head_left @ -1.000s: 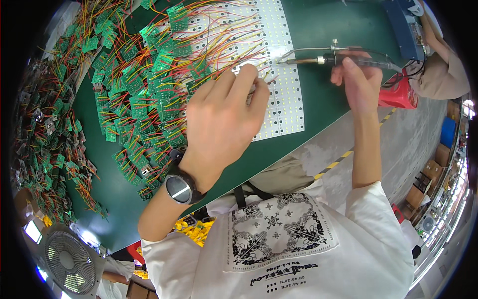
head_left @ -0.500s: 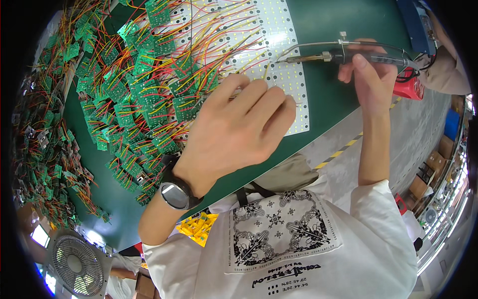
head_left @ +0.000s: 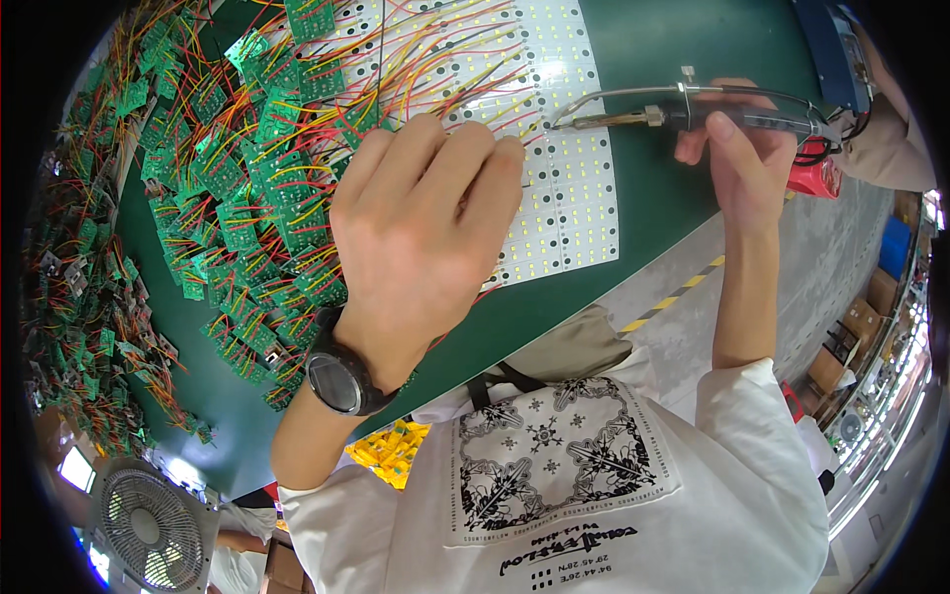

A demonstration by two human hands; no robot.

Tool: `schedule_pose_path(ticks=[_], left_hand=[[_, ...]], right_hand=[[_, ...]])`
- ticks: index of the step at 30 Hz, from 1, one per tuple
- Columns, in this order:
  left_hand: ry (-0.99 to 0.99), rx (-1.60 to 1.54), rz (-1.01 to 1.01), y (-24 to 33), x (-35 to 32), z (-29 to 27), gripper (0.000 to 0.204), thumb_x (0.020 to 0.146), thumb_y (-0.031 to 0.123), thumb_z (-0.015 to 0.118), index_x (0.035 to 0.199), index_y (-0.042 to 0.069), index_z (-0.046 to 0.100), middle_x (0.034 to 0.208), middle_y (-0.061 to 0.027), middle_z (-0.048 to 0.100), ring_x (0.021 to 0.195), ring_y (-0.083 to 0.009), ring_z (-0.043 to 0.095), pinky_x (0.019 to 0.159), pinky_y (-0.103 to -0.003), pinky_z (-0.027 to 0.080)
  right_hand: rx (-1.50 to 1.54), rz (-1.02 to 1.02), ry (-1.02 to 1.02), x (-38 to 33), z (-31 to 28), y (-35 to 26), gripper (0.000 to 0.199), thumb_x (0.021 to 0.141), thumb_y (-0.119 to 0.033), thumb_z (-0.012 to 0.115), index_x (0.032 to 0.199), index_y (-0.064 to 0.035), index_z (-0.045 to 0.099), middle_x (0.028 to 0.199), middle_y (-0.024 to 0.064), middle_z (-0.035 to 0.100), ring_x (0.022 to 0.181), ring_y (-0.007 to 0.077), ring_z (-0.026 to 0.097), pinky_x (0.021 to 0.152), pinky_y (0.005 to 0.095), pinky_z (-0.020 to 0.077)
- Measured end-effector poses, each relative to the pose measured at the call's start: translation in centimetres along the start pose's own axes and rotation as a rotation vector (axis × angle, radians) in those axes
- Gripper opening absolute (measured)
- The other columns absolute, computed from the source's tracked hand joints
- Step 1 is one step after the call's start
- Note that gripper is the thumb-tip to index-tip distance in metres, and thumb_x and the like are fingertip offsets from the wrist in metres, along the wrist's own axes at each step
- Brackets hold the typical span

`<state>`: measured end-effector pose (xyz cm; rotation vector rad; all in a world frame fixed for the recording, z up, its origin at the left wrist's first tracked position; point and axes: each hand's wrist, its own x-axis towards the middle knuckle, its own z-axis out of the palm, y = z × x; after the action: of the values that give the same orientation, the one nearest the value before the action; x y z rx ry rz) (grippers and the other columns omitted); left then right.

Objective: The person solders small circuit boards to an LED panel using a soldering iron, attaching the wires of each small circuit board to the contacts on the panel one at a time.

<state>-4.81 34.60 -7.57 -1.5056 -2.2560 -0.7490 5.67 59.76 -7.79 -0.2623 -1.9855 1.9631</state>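
Note:
My right hand is closed round the handle of a soldering iron, which has a curved metal feed tube above its barrel. The iron's tip points left and is at the surface of a white LED panel dotted with small yellow chips. My left hand is curled over the panel's left part, back of the hand up. Its fingertips are hidden, so what they pinch does not show. Beside it, many small green circuit boards with red and yellow wires overlap the panel's left side.
The green tabletop carries another heap of wired circuit boards at far left. A blue device and a red object are beyond my right hand. A fan stands lower left, near yellow pieces below the table edge.
My left hand has moved left, away from the iron's tip, uncovering more of the panel. My right hand and the soldering iron are in nearly the same place.

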Motion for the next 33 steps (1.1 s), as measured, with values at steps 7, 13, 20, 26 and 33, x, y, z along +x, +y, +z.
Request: schedule_pose_path(ticks=[7,13,20,26,33], left_hand=[[0.038,-0.014,0.005,-0.09,-0.14,0.2,0.02,0.06,0.008,0.06,0.078,0.002,0.06,0.075,-0.0031,0.053,0.067,-0.0186,0.05,0.055,-0.031,0.039],[0.082,-0.04,-0.008,-0.34,-0.23,0.76,0.017,0.064,0.003,0.07,0.079,0.005,0.063,0.068,-0.0026,0.051,0.06,-0.019,0.049,0.052,-0.032,0.036],[0.069,-0.025,-0.01,-0.27,-0.24,0.56,0.016,0.064,0.003,0.07,0.079,0.005,0.063,0.069,-0.002,0.051,0.061,-0.0184,0.049,0.052,-0.032,0.036],[0.071,-0.021,0.001,-0.37,-0.42,0.69,0.016,0.065,0.004,0.07,0.08,0.005,0.063,0.07,-0.0023,0.052,0.061,-0.0186,0.05,0.052,-0.032,0.036],[0.054,-0.012,-0.008,-0.3,-0.59,0.52,0.016,0.065,0.005,0.07,0.08,0.005,0.063,0.07,-0.0021,0.052,0.062,-0.0188,0.05,0.053,-0.032,0.036]], right_hand=[[0.002,-0.029,-0.033,0.03,-0.02,0.16,0.025,0.081,-0.004,0.063,0.102,0.0092,0.057,0.072,0.0149,0.063,0.057,0.0192,0.061,0.05,0.026,0.0468],[-0.01,-0.032,-0.036,-0.06,0.04,0.1,0.023,0.082,-0.002,0.062,0.102,0.0086,0.057,0.074,0.0148,0.063,0.057,0.0192,0.061,0.05,0.026,0.0472],[-0.026,-0.028,-0.041,-0.05,0.09,0.1,0.023,0.083,-0.003,0.062,0.102,0.0086,0.057,0.074,0.0143,0.063,0.058,0.0191,0.061,0.05,0.0261,0.0472],[-0.031,-0.018,-0.033,-0.2,0.21,0.06,0.023,0.083,-0.004,0.062,0.102,0.0087,0.057,0.073,0.0143,0.063,0.058,0.0188,0.061,0.051,0.0262,0.0471],[-0.019,-0.021,-0.021,-0.33,0.35,0.08,0.024,0.084,-0.006,0.061,0.102,0.0092,0.057,0.072,0.0148,0.062,0.057,0.0197,0.061,0.051,0.0266,0.0462]])
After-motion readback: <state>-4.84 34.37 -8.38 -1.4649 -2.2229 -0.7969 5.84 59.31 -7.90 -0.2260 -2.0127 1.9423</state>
